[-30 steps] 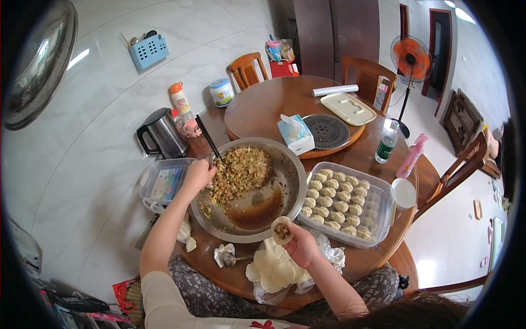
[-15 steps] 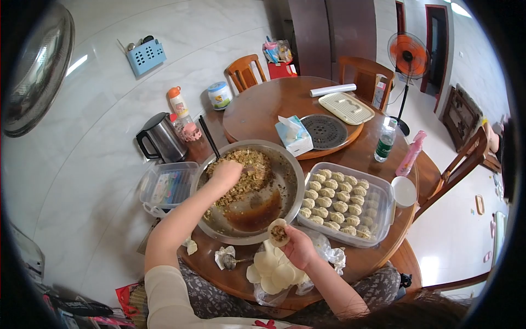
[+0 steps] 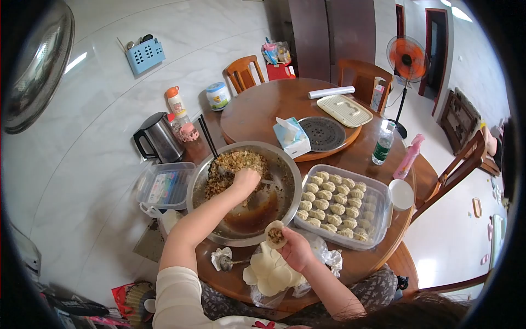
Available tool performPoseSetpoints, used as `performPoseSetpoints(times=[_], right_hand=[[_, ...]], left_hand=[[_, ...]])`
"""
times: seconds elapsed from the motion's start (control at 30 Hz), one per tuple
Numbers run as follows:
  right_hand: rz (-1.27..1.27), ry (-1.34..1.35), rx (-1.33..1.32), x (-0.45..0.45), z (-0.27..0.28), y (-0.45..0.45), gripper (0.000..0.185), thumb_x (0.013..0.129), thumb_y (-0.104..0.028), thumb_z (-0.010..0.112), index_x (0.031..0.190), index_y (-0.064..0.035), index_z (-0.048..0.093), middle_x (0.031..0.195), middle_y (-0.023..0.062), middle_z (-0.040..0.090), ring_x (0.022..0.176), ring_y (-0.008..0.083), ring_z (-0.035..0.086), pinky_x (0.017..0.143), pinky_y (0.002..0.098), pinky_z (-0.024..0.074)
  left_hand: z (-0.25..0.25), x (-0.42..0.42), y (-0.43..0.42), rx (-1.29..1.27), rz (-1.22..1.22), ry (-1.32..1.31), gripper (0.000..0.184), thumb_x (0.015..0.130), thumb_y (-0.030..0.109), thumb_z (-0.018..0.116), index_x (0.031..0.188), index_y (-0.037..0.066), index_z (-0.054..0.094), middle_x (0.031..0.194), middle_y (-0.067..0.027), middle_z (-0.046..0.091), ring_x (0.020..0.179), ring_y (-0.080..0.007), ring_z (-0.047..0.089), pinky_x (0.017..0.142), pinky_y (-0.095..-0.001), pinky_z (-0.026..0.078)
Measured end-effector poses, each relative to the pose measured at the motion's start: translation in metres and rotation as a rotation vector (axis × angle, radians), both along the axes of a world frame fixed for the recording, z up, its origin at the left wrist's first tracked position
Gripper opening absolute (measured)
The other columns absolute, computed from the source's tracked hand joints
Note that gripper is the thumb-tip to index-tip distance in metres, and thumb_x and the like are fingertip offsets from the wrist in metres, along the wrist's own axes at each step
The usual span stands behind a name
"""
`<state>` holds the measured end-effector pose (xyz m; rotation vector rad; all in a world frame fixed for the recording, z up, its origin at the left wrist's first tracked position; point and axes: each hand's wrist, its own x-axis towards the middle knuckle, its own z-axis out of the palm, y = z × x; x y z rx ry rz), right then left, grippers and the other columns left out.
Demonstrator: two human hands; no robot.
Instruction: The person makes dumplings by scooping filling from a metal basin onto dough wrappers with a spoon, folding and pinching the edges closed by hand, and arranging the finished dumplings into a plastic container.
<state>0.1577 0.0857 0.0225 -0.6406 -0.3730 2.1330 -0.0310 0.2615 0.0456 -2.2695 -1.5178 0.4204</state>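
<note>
Over the filling (image 3: 235,159) in the bowl (image 3: 286,189), the left hand (image 3: 247,180) hides its grip: openness and hold I cannot tell. Near the rim, likely for short reach, a filled wrapper (image 3: 275,234) rests in the half-closed right hand (image 3: 296,249). Dumplings (image 3: 326,194) sit in rows, probably saving space.

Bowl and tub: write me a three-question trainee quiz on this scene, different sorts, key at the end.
1. Which hand holds the wrapper?
2. True or false: the chopsticks stand in the bowl.
3. Where do the rows of dumplings lie?
A) in the kettle
B) in the tub
C) in the bowl

Key:
1. The right hand.
2. True.
3. B.
</note>
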Motion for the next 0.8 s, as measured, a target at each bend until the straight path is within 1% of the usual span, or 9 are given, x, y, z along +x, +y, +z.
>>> performPoseSetpoints(times=[0.1, 0.17, 0.3, 0.4, 0.47, 0.5, 0.57, 0.67, 0.8], right_hand=[[0.003, -0.004, 0.000, 0.000, 0.004, -0.001, 0.031, 0.090, -0.017, 0.038, 0.114, 0.0009, 0.043, 0.109, 0.0080, 0.051, 0.100, 0.0170, 0.051, 0.088, 0.0293, 0.0413], [0.003, -0.019, -0.007, 0.000, 0.005, -0.001, 0.031, 0.090, -0.017, 0.038, 0.115, 0.0009, 0.043, 0.109, 0.0082, 0.051, 0.100, 0.0172, 0.051, 0.088, 0.0294, 0.0413], [0.003, -0.032, -0.007, 0.001, 0.006, -0.001, 0.032, 0.089, -0.018, 0.038, 0.116, 0.0009, 0.042, 0.111, 0.0085, 0.050, 0.101, 0.0176, 0.050, 0.088, 0.0297, 0.0413], [0.006, -0.026, -0.013, 0.001, 0.007, -0.002, 0.033, 0.089, -0.017, 0.038, 0.116, 0.0009, 0.042, 0.111, 0.0085, 0.050, 0.101, 0.0177, 0.050, 0.088, 0.0298, 0.0413], [0.009, -0.020, -0.016, 0.002, 0.007, -0.001, 0.033, 0.089, -0.017, 0.038, 0.117, 0.0008, 0.041, 0.111, 0.0084, 0.050, 0.101, 0.0177, 0.050, 0.089, 0.0299, 0.0412], [0.010, -0.017, -0.016, 0.002, 0.007, -0.001, 0.033, 0.089, -0.017, 0.038, 0.117, 0.0008, 0.041, 0.111, 0.0083, 0.050, 0.101, 0.0177, 0.050, 0.089, 0.0299, 0.0411], [0.009, -0.013, -0.016, 0.002, 0.007, -0.001, 0.033, 0.089, -0.017, 0.038, 0.117, 0.0008, 0.041, 0.111, 0.0082, 0.050, 0.101, 0.0176, 0.050, 0.089, 0.0299, 0.0409], [0.013, -0.019, -0.014, 0.002, 0.007, -0.001, 0.033, 0.089, -0.017, 0.038, 0.117, 0.0007, 0.041, 0.111, 0.0082, 0.050, 0.101, 0.0177, 0.050, 0.089, 0.0299, 0.0406], [0.012, -0.032, -0.020, 0.002, 0.009, -0.001, 0.033, 0.089, -0.018, 0.038, 0.117, 0.0007, 0.041, 0.111, 0.0082, 0.050, 0.101, 0.0175, 0.050, 0.089, 0.0301, 0.0403]], left_hand=[[-0.006, -0.008, 0.001, -0.054, -0.063, 0.101, 0.013, 0.072, 0.007, 0.052, 0.075, 0.005, 0.065, 0.073, -0.0069, 0.064, 0.067, -0.0217, 0.063, 0.053, -0.0324, 0.052], [0.008, -0.013, -0.001, 0.006, -0.091, 0.024, 0.012, 0.071, 0.008, 0.051, 0.076, 0.004, 0.061, 0.069, -0.0097, 0.063, 0.066, -0.0230, 0.063, 0.054, -0.0347, 0.051], [0.079, -0.021, -0.014, 0.094, -0.012, -0.137, 0.016, 0.076, 0.010, 0.046, 0.083, 0.001, 0.056, 0.072, -0.0160, 0.062, 0.068, -0.0279, 0.062, 0.058, -0.0387, 0.050], [0.129, -0.034, -0.019, 0.148, 0.223, -0.300, 0.023, 0.082, 0.021, 0.044, 0.091, 0.004, 0.056, 0.076, -0.0168, 0.061, 0.071, -0.0309, 0.061, 0.062, -0.0418, 0.049], [0.127, -0.072, -0.004, 0.257, 0.235, -0.607, 0.028, 0.084, 0.026, 0.042, 0.084, 0.000, 0.053, 0.069, -0.0185, 0.059, 0.068, -0.0323, 0.060, 0.061, -0.0443, 0.047], [0.133, -0.083, -0.005, 0.212, 0.311, -0.817, 0.029, 0.084, 0.026, 0.045, 0.077, -0.001, 0.050, 0.064, -0.0166, 0.059, 0.063, -0.0265, 0.061, 0.056, -0.0389, 0.048], [0.132, -0.104, -0.013, 0.198, 0.351, -1.212, 0.028, 0.086, 0.027, 0.046, 0.078, 0.000, 0.049, 0.065, -0.0130, 0.059, 0.058, -0.0188, 0.061, 0.051, -0.0305, 0.047], [0.099, -0.136, -0.019, 0.034, 0.344, -1.809, 0.021, 0.086, 0.023, 0.048, 0.083, 0.003, 0.050, 0.074, -0.0071, 0.059, 0.055, -0.0131, 0.057, 0.052, -0.0224, 0.047], [0.041, -0.160, -0.030, -0.036, 0.271, -2.165, 0.013, 0.085, 0.017, 0.051, 0.085, 0.004, 0.050, 0.074, -0.0078, 0.057, 0.067, -0.0154, 0.059, 0.060, -0.0232, 0.049]])
